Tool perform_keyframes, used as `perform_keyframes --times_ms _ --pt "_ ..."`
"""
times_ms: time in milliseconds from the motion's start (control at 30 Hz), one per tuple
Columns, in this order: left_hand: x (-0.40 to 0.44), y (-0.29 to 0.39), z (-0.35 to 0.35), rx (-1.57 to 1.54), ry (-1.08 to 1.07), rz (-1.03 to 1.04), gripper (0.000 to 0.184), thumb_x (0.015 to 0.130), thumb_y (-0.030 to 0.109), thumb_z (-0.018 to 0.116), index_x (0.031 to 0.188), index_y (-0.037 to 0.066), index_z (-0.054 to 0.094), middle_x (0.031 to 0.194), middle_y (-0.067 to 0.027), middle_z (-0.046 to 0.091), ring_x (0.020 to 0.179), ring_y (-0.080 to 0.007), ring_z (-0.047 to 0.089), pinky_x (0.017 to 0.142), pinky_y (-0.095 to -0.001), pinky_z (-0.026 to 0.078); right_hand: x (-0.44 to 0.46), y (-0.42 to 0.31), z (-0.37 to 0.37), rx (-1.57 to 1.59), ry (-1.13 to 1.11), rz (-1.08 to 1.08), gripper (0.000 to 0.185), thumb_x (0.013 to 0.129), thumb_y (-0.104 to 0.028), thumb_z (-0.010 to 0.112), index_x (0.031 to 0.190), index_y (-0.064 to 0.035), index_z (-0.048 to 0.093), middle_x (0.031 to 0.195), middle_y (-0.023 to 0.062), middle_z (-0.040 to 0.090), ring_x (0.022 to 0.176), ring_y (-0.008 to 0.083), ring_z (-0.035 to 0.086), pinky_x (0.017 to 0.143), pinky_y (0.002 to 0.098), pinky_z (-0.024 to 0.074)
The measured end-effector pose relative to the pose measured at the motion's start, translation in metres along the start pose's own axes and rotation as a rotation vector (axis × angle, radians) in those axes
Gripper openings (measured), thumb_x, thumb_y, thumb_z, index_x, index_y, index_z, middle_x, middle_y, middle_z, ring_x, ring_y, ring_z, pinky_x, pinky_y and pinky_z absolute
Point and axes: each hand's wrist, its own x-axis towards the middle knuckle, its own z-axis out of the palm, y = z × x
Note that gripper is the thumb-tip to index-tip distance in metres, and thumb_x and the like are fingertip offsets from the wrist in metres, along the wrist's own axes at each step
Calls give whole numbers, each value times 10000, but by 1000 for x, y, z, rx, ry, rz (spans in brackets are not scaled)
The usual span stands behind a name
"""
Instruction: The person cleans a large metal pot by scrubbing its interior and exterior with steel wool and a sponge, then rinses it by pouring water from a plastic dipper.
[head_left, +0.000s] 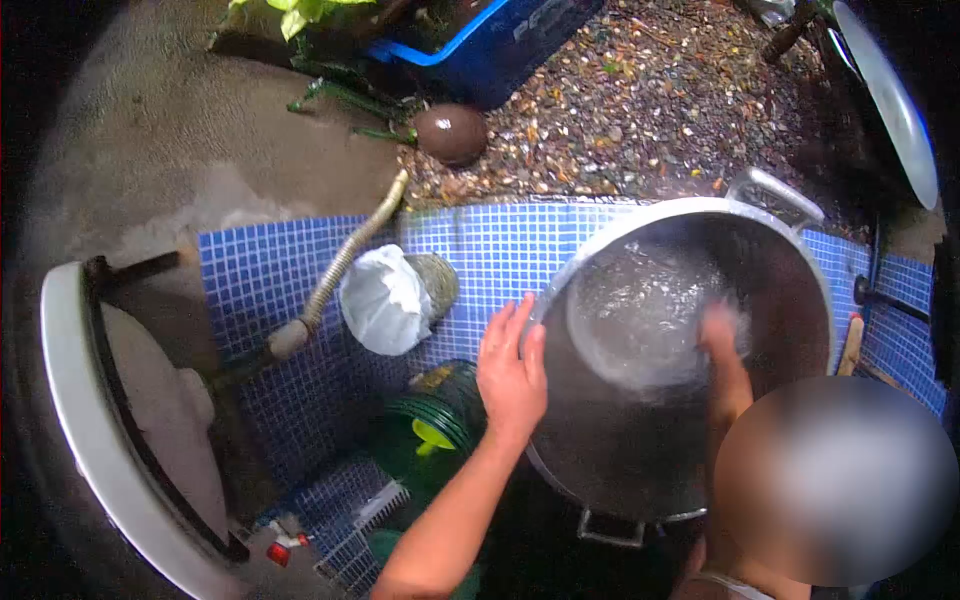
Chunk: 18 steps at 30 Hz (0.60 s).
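My left hand [512,375] reaches up beside the left rim of a large metal pot [640,450] with its fingers apart. The fingertips are at the rim; whether they press on it I cannot tell. Inside the pot, shiny water [640,310] splashes over a pale round area. A blurred, moving hand [722,330] is in that water; its arm seems to belong to the person [750,585] at the lower right. My own right hand does not show.
Left of the pot, a bucket lined with a white bag [385,305] lies near a ribbed hose [345,265]. Stacked green buckets [430,410] hold a lime-green piece. Blue tiles [500,235] border gravel [610,110], with a blue tub [500,60] behind. A pale basin [80,420] stands left.
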Motion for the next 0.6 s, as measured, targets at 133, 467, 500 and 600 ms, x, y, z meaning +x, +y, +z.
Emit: perform_keyframes --times_ms 133,467,500,600 --pt "0 2 1 -51 -12 7 406 1092 258 567 1421 36 650 1369 -246 665 1314 -409 607 1142 -465 441 148 -110 -131 380 -17 -81 305 866 -228 641 1086 -81 792 1161 216 758 1021 427 731 901 522 596" --pt "1 -1 2 -58 -31 -24 396 1080 246 584 1419 55 659 1373 -257 658 1314 -427 604 1143 -486 445 -96 -142 2 253 -346 56 385 1029 -306 539 1295 -85 708 1199 157 741 1195 311 684 1030 481 537" --pt "1 0 4 -68 -37 -35 396 1080 246 584 1419 55 659 1373 -257 658 1314 -427 604 1143 -486 445 -83 -98 6 265 -252 264 400 1067 -288 503 1351 -73 685 1197 153 742 1195 295 685 1018 467 539" --pt "-2 -5 6 -18 -4 -12 370 1073 209 587 1391 39 672 1360 -265 673 1313 -428 614 1165 -482 430 45 -31 -26 259 208 247 278 980 -227 589 1111 -16 714 1105 186 743 1013 350 704 858 474 573"
